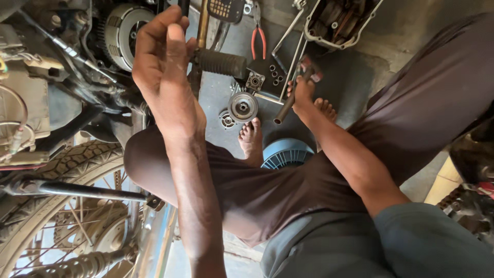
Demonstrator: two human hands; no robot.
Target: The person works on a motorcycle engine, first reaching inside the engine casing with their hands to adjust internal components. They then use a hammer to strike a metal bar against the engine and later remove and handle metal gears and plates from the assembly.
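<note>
- Fingers of the left hand [163, 62], in the upper left of the frame, were curled loosely and pressed against the inner end of a black ribbed rubber footrest peg [222, 63]; whether they truly gripped it I could not tell, since the back of the hand hid the palm.
- That peg jutted out toward the upper centre, fixed to the motorcycle frame beside a round grey clutch drum with a toothed rim [119, 32].
- Fingers of the right hand [302, 88], right of the upper centre, were wrapped tight round a dark steel tube-shaped tool [286, 109] that slanted down to the left (its open end pointed at the floor).
- On the grey concrete floor [226, 92] below the peg lay a round silver metal hub with a dark centre [243, 106].
- Red-handled pliers [258, 40] lay near the top centre.
- A blue ribbed plastic disc [286, 153] sat mid-frame, just beside a bare foot [251, 139].
- A knobbly black rear tyre [67, 164] filled the lower left.
</note>
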